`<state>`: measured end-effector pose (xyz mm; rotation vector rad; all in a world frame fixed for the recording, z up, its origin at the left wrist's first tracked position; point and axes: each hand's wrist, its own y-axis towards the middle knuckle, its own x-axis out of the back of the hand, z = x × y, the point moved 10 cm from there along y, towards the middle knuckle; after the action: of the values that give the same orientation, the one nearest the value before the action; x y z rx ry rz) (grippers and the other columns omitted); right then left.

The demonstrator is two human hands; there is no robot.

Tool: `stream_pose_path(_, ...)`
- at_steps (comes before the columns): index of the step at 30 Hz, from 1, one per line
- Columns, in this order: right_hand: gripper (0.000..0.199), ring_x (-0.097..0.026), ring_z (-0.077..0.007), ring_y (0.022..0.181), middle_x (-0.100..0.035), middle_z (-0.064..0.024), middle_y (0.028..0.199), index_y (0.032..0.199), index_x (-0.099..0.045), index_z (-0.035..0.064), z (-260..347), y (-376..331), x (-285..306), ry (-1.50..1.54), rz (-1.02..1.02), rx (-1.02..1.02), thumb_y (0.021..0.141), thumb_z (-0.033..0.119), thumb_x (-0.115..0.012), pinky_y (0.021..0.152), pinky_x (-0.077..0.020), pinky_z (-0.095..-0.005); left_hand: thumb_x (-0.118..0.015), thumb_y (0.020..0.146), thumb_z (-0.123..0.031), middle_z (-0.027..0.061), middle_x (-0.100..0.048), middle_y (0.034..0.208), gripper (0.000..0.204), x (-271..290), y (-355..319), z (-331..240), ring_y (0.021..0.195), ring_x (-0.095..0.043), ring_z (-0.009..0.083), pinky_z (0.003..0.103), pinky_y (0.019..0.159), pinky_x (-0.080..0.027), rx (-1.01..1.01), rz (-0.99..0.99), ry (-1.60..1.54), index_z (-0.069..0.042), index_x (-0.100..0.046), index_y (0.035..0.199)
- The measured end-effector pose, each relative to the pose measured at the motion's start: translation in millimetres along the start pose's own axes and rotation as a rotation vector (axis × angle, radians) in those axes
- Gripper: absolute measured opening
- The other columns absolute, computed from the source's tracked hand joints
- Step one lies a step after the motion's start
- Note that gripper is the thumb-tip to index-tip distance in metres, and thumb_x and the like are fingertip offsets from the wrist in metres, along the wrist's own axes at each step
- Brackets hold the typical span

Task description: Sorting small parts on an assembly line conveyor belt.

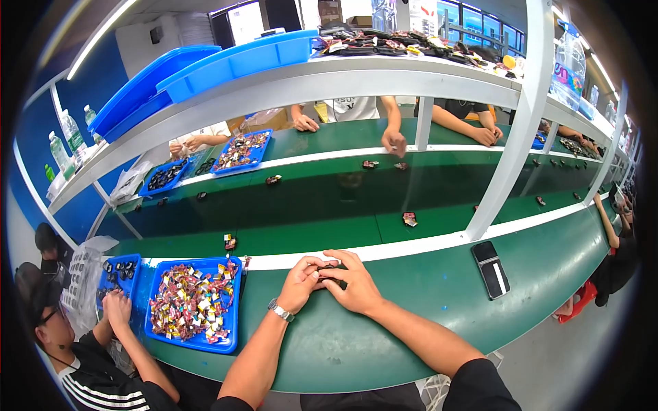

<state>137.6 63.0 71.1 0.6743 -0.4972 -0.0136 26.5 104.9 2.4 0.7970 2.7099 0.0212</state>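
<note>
My left hand (300,281) and my right hand (353,281) meet over the green bench just in front of the white strip. Together they pinch a small dark part (327,269) between their fingertips; most of it is hidden by the fingers. A watch sits on my left wrist. A blue tray (232,327) heaped with several small multicoloured parts lies just left of my left hand.
A black phone (491,268) lies on the bench to my right. Small parts ride the green conveyor belt (322,205), one (409,219) near my side. A person at lower left reaches into another blue tray (110,268). Other workers' hands rest across the belt.
</note>
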Motion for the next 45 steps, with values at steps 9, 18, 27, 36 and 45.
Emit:
stream_pose_path(9,0.024,-0.047,-0.0292,0.122,-0.055,-0.0103,0.131,0.105,-0.071,0.0093,-12,-1,-8,0.030,0.042,-0.043,0.081,0.008,-0.069,0.097,-0.0465,-0.0393,-0.048,0.098,-0.007,0.0174,-0.052,0.136,0.019,4,1,-1,0.116,-0.057,0.0236,0.039,0.096,-0.052,-0.006,-0.082,0.022,-0.006,-0.047,0.117)
stream_pose_path(18,0.019,-0.060,-0.0244,0.090,-0.061,-0.0085,0.103,0.090,-0.068,0.0037,16,2,11,-0.106,-0.127,0.206,0.074,-0.003,-0.071,0.073,-0.0531,-0.0326,-0.038,0.100,-0.001,0.0137,-0.058,0.122,0.024,-2,-1,-3,0.114,-0.058,0.0208,0.039,0.100,-0.050,0.044,-0.097,0.028,-0.004,-0.045,0.123)
stream_pose_path(27,0.020,-0.059,-0.0245,0.087,-0.061,-0.0071,0.094,0.091,-0.066,0.0034,25,2,8,-0.226,-0.157,0.215,0.073,0.002,-0.074,0.071,-0.0519,-0.0335,-0.041,0.100,-0.004,0.0116,-0.058,0.122,0.023,3,-1,2,0.111,-0.058,0.0177,0.034,0.095,-0.052,0.059,-0.112,0.034,-0.005,-0.046,0.123)
stream_pose_path(36,0.015,-0.059,-0.0232,0.083,-0.059,-0.0061,0.090,0.088,-0.067,0.0041,26,1,5,-0.322,-0.163,0.217,0.074,0.004,-0.074,0.066,-0.0517,-0.0334,-0.041,0.099,-0.002,0.0116,-0.058,0.123,0.024,2,-1,0,0.112,-0.058,0.0177,0.033,0.095,-0.052,0.046,-0.104,0.034,-0.005,-0.047,0.122)
stream_pose_path(45,0.014,-0.059,-0.0234,0.080,-0.059,-0.0066,0.088,0.086,-0.066,0.0038,28,-1,10,-0.354,-0.212,0.227,0.074,0.003,-0.072,0.065,-0.0516,-0.0334,-0.049,0.098,-0.006,0.0098,-0.062,0.117,0.022,0,0,6,0.108,-0.060,0.0161,0.031,0.088,-0.053,0.074,-0.114,0.042,-0.005,-0.050,0.119)
